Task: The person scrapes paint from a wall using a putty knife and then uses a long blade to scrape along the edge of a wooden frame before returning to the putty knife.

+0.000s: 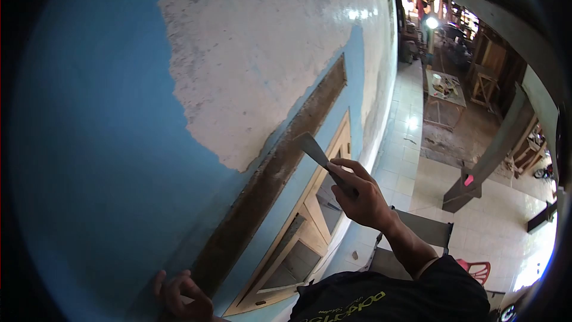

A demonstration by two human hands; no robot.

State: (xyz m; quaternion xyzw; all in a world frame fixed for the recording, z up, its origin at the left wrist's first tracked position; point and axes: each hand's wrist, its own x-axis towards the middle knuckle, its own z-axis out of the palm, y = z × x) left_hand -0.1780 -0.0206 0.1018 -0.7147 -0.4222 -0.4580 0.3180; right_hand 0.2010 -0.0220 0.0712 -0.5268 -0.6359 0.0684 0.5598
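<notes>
My right hand [360,198] is closed around the handle of a putty knife [314,151]. The blade's wide end is at the brown concrete ledge [262,197] that juts from the wall; whether it touches is hard to tell. Above the ledge, blue paint [107,119] meets a bare, whitish patch [238,71] with a ragged edge. At the lower left, my left hand [182,299] rests by the near end of the ledge, its fingers bent and somewhat apart, with no tool visible in it.
Below the ledge is a wooden window frame [310,226] with glass panes. A dark grey platform [423,226] lies beneath my right arm. A red chair [475,269], a slanting-looking post [491,149] and a cluttered table [445,88] stand farther off on the floor.
</notes>
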